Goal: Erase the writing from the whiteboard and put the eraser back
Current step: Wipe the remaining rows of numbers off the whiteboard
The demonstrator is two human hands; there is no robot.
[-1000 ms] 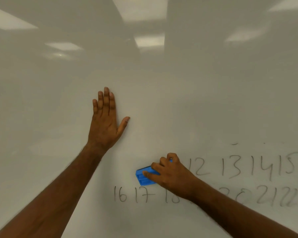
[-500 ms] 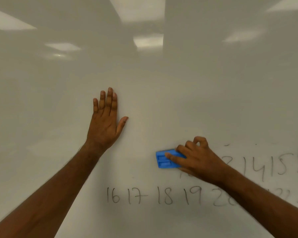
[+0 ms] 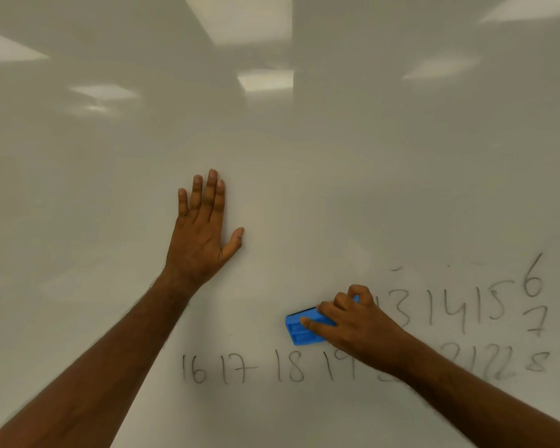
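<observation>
The whiteboard (image 3: 304, 156) fills the whole view. My right hand (image 3: 359, 328) presses a blue eraser (image 3: 299, 329) flat against the board, its left end sticking out past my fingers. Handwritten numbers (image 3: 450, 307) reading 13, 14, 15 run to the right of the eraser, with 6 and 7 at the far right. A lower row of numbers (image 3: 243, 367) reads 16, 17, 18, 19; my right forearm hides part of it. My left hand (image 3: 202, 234) lies flat on the board with fingers spread, up and left of the eraser, holding nothing.
Ceiling lights reflect as bright patches (image 3: 265, 79) across the upper board. The board above and left of the writing carries no marks. No tray or board edge is in view.
My right hand has swept the eraser to the right along the upper row and back a little; the 12 is gone from the board. My left hand stays planted in place.
</observation>
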